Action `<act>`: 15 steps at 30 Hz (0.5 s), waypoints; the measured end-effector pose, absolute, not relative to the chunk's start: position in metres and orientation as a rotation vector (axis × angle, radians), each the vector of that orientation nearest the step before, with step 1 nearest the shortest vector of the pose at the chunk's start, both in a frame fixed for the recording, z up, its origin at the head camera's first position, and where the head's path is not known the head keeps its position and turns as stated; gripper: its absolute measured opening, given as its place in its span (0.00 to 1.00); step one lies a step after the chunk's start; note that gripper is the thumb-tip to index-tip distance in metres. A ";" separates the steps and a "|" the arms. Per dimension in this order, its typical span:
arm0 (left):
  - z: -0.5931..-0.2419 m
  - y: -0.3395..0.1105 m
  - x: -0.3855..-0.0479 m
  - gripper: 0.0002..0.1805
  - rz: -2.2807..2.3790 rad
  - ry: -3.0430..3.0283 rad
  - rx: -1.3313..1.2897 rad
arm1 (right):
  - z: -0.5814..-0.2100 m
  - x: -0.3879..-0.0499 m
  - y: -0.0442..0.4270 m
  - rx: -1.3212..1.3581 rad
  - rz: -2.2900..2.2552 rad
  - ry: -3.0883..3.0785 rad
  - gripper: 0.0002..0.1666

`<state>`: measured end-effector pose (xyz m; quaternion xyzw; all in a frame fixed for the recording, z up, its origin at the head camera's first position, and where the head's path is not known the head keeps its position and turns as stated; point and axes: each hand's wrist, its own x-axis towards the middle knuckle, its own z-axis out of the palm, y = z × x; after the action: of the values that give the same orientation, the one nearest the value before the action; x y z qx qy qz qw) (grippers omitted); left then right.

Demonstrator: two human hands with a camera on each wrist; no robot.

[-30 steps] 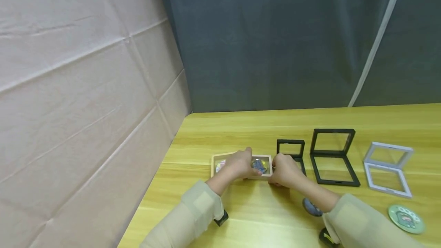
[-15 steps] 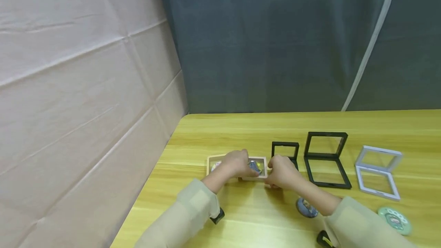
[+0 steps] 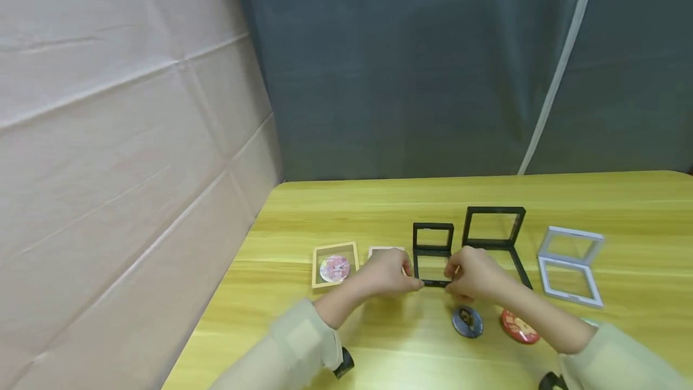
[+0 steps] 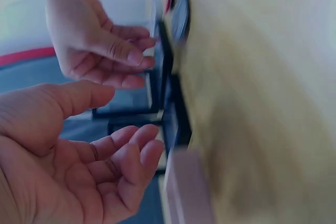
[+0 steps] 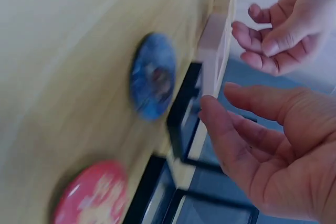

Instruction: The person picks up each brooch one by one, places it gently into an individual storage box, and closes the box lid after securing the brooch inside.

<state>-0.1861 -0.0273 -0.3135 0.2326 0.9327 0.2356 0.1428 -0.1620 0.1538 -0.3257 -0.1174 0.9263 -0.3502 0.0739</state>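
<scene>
Hovering lower centre, thumbs parted from fingers, left hand (image 3: 387,272) and right hand (image 3: 475,272) are risking uneven contact skewing the small frame (image 3: 432,251).

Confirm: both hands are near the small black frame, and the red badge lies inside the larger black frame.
Wrong: the head view shows the red badge on the table, outside the larger black frame. The left hand and right hand are near the small black frame.
</scene>
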 end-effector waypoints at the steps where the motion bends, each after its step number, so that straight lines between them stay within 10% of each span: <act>1: -0.315 -0.024 -0.182 0.11 0.697 2.671 0.673 | -0.328 -0.160 0.159 -0.363 -1.055 2.763 0.08; 15: -0.347 0.021 -0.161 0.15 0.708 2.580 0.614 | -0.344 -0.136 0.183 -0.205 -1.074 2.703 0.12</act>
<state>-0.1610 0.0212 -0.3466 0.2194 0.9214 0.2529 0.1972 -0.1364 0.1832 -0.3445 -0.0698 0.9211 -0.3661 0.1124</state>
